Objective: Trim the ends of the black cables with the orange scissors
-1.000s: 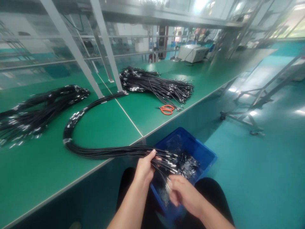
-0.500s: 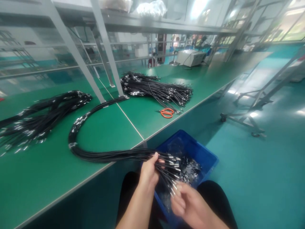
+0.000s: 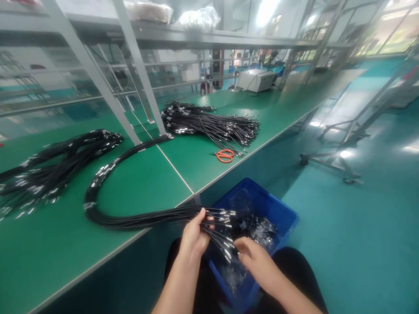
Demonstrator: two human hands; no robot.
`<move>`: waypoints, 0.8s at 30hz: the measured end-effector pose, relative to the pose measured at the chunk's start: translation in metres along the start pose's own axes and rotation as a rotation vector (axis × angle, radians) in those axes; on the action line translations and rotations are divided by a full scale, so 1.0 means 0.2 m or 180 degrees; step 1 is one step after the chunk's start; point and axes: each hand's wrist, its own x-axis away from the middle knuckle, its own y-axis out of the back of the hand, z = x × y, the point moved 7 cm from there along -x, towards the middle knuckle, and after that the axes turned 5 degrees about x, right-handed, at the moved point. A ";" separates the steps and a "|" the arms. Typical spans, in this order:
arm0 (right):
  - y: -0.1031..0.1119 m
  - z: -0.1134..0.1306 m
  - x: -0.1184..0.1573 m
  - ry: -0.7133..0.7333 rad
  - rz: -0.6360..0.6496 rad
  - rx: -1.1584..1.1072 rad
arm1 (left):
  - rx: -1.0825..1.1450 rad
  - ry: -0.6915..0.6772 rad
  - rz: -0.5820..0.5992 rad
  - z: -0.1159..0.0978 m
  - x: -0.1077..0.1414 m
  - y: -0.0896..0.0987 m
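Black cables (image 3: 140,219) in left hand (image 3: 194,235), right hand (image 3: 253,257) at the tips

Left hand closed around the bundle near its end, thumb on top; metal tips (image 3: 228,244) fan out past the fingers. Right hand half curled, thumb and finger just beside the lower tips; cannot tell if it grips one. Both hands above a blue bin (image 3: 286,213) between the knees (image 3: 297,270), with clear and dark scraps (image 3: 263,231) inside. Bundle runs left from the hands over the near edge of the green surface (image 3: 131,183), bends in a U with silvery bits along the curve, far end near the foot of a grey post (image 3: 140,69). Orange scissors (image 3: 224,156) lie near the edge, beside a big cable pile (image 3: 209,124). Another pile (image 3: 62,161) at far left. Further back: white box (image 3: 257,80) on the surface, bags (image 3: 199,18) on the shelf (image 3: 229,39) above. Wheeled frame (image 3: 343,152) on the floor at right, blurred.
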 end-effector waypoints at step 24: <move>-0.10 -0.21 -0.04 -0.0253 0.0569 0.0006 | 0.0129 0.0047 0.0272 -0.02 -0.02 0.00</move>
